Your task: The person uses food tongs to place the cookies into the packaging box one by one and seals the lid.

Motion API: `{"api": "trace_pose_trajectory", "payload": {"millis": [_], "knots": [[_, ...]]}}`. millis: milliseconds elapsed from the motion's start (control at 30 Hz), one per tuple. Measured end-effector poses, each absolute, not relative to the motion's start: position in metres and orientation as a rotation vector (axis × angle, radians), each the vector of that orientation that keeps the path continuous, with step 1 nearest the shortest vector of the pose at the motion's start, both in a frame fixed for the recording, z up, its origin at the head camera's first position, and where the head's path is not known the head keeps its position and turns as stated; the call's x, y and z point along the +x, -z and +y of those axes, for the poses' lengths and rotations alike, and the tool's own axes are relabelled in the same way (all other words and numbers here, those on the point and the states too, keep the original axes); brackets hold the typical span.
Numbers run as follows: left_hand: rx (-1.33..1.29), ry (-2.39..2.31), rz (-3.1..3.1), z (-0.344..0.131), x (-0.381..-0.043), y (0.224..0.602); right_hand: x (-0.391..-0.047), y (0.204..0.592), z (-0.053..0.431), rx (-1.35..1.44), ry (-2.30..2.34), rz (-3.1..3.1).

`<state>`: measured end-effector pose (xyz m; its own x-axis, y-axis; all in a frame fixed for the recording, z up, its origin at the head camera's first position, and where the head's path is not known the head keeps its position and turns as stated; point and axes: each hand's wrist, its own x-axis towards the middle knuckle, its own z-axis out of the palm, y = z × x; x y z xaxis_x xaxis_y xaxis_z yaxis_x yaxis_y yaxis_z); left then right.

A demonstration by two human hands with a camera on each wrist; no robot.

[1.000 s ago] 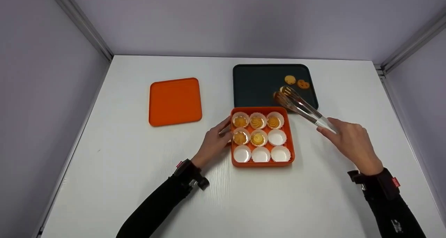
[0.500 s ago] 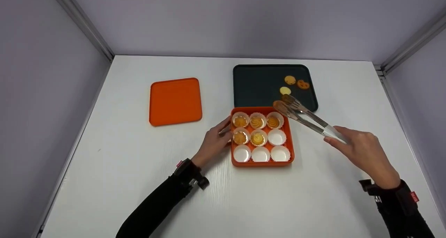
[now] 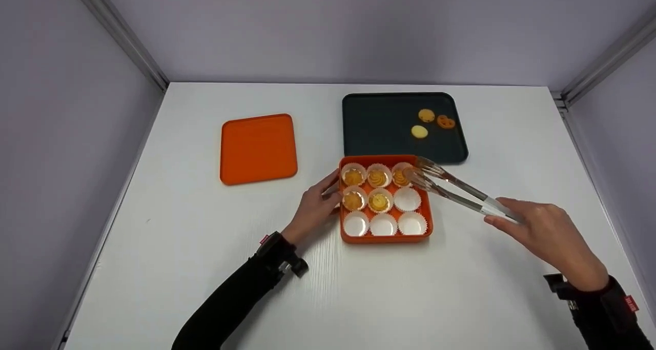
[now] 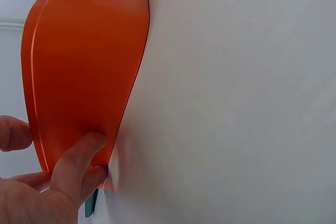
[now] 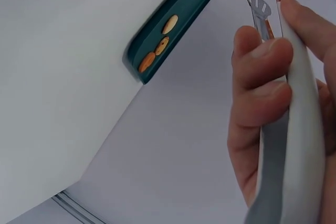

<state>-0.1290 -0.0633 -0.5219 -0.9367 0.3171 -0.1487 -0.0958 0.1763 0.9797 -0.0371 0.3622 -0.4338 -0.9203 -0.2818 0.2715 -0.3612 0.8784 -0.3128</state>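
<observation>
While aloft, tongs (image 3: 464, 200) diagonal, forward-left

Head view looks forward and down over the white table (image 3: 410, 299). Both wrist views sit close-in, sharply tilted; all three share the orange box (image 3: 387, 240).

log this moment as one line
left hand: holding orange box; right hand: holding tongs over box; dark green tray: three cookies; paper cups: five filled, four empty

White-handled tongs (image 3: 461, 200) over orange box (image 3: 387, 240)
</observation>
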Motion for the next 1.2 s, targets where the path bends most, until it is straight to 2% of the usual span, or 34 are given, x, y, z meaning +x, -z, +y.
{"api": "trace_pose_trajectory", "payload": {"millis": [933, 1200], "knots": [[0.255, -1.807, 2.163, -0.065, -0.131, 0.524, -0.031, 0.413, 0.338, 0.724, -0.117, -2.794], [0.260, -1.805, 2.167, -0.064, -0.132, 0.526, -0.028, 0.401, 0.321, 0.708, 0.044, -2.832]]}}
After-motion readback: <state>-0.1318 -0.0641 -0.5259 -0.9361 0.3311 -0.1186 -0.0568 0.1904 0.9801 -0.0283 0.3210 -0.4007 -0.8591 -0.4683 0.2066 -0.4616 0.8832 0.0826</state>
